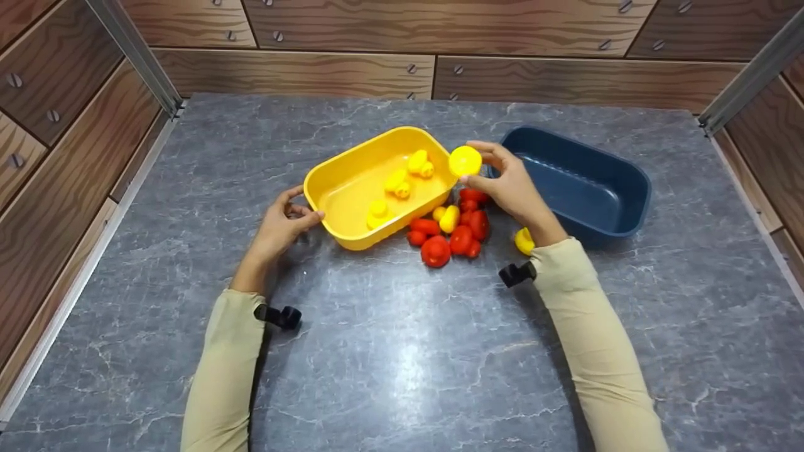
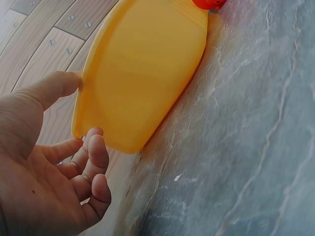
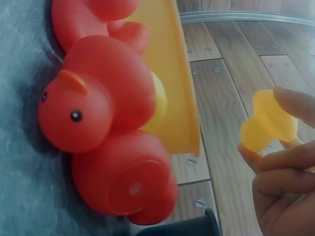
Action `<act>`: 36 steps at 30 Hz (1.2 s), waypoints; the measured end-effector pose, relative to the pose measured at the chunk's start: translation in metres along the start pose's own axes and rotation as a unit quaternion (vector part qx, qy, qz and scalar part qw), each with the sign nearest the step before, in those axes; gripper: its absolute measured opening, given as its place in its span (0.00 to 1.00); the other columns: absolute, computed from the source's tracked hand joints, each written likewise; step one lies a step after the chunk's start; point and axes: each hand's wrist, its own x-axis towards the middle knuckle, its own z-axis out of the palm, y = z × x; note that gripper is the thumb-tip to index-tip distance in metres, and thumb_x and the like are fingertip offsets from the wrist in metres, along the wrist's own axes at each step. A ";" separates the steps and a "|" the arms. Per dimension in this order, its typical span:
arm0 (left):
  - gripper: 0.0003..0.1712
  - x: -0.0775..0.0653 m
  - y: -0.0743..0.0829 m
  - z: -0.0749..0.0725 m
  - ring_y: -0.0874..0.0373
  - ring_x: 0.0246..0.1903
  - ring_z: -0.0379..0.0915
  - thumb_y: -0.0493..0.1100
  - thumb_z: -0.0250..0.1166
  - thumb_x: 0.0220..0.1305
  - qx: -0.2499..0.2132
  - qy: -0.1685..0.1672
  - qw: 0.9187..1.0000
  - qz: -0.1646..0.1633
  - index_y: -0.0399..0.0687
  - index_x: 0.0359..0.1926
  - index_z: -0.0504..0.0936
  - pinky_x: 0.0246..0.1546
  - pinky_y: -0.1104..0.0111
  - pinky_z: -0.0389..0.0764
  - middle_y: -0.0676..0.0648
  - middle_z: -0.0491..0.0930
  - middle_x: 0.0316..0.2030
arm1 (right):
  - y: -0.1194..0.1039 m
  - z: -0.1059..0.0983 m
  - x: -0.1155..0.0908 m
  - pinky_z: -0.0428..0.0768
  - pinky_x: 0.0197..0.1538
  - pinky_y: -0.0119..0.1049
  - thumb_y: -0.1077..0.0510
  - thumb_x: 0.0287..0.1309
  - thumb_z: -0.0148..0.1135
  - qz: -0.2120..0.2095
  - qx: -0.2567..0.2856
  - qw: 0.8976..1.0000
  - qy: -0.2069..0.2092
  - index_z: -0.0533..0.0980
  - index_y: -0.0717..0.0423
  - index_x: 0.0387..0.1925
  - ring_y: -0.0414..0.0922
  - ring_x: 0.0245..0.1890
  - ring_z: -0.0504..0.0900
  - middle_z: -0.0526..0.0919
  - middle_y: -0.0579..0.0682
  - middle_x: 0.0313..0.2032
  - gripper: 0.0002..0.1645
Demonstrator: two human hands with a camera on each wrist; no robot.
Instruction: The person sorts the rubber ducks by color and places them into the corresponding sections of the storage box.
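My right hand (image 1: 512, 185) pinches a yellow rubber duck (image 1: 465, 161) between thumb and fingers, just above the right end of a yellow bin (image 1: 342, 164). The right wrist view shows that duck (image 3: 269, 120) held in the fingertips, its round head lower left. Three more yellow ducks lie inside the bin, among them a middle one (image 1: 397, 184). My left hand (image 1: 279, 220) grips the bin's left end, thumb and finger at the rim; the left wrist view shows the other fingers (image 2: 96, 152) curled beside its wall.
Several red rubber ducks (image 1: 461, 240) lie clustered against the bin's near right side, with a yellow duck (image 1: 449, 220) among them. Another yellow duck (image 1: 524, 241) lies beside my right wrist. A dark blue bin (image 1: 642, 194) stands at the right on the grey marbled table (image 1: 389, 351).
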 end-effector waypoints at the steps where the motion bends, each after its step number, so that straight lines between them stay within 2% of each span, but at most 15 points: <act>1: 0.42 0.000 0.000 0.000 0.66 0.26 0.70 0.45 0.68 0.60 0.000 -0.002 1.000 -0.001 0.42 0.71 0.59 0.25 0.76 0.71 0.52 0.74 0.34 | 0.000 0.001 0.001 0.72 0.61 0.37 0.58 0.56 0.68 0.002 0.004 1.000 0.003 0.67 0.54 0.66 0.48 0.64 0.67 0.75 0.60 0.59 0.36; 5: 0.43 0.000 0.001 0.000 0.65 0.26 0.70 0.45 0.68 0.60 0.000 -0.004 1.000 -0.006 0.42 0.72 0.58 0.25 0.75 0.72 0.52 0.74 0.35 | 0.000 0.006 0.007 0.78 0.51 0.31 0.56 0.56 0.68 0.015 0.007 1.000 0.017 0.67 0.51 0.66 0.48 0.63 0.67 0.74 0.60 0.59 0.36; 10: 0.42 -0.001 0.000 0.000 0.65 0.29 0.71 0.46 0.67 0.60 0.006 -0.004 1.000 -0.007 0.43 0.71 0.58 0.29 0.75 0.73 0.51 0.74 0.36 | 0.000 0.011 0.014 0.78 0.54 0.37 0.56 0.56 0.68 0.022 0.000 0.999 0.025 0.69 0.49 0.65 0.49 0.62 0.69 0.75 0.59 0.58 0.35; 16: 0.41 0.000 -0.002 0.001 0.64 0.33 0.70 0.46 0.67 0.61 0.006 -0.006 1.000 -0.006 0.44 0.71 0.59 0.33 0.73 0.73 0.52 0.74 0.36 | 0.001 0.018 0.021 0.80 0.49 0.32 0.60 0.56 0.67 0.018 -0.016 1.000 0.015 0.68 0.52 0.65 0.49 0.62 0.70 0.75 0.60 0.58 0.34; 20: 0.41 -0.001 0.000 0.002 0.65 0.31 0.70 0.46 0.67 0.60 0.004 0.001 1.000 -0.007 0.44 0.71 0.59 0.31 0.74 0.73 0.52 0.74 0.36 | 0.001 0.024 0.025 0.79 0.54 0.39 0.60 0.56 0.66 0.015 -0.042 0.999 0.007 0.68 0.53 0.65 0.50 0.63 0.69 0.75 0.60 0.59 0.34; 26: 0.42 0.000 0.000 0.001 0.66 0.29 0.71 0.45 0.68 0.60 0.006 0.002 1.000 -0.006 0.44 0.71 0.59 0.29 0.75 0.72 0.51 0.74 0.36 | -0.001 0.030 0.028 0.64 0.68 0.53 0.59 0.56 0.68 0.032 -0.069 0.997 0.005 0.68 0.51 0.65 0.53 0.67 0.65 0.74 0.60 0.61 0.35; 29: 0.42 0.001 -0.001 0.000 0.66 0.30 0.71 0.45 0.68 0.60 0.010 -0.001 1.000 -0.005 0.44 0.71 0.59 0.29 0.75 0.73 0.51 0.74 0.36 | -0.002 0.032 0.029 0.61 0.70 0.54 0.58 0.56 0.67 0.033 -0.075 0.997 0.004 0.67 0.51 0.66 0.53 0.67 0.65 0.74 0.59 0.62 0.35; 36: 0.42 0.000 -0.001 0.000 0.65 0.30 0.71 0.46 0.67 0.60 0.014 -0.001 1.000 -0.007 0.43 0.71 0.59 0.31 0.74 0.74 0.50 0.74 0.37 | 0.000 0.033 0.029 0.63 0.69 0.53 0.58 0.57 0.67 0.032 -0.070 0.997 0.003 0.66 0.51 0.66 0.52 0.68 0.65 0.72 0.58 0.63 0.35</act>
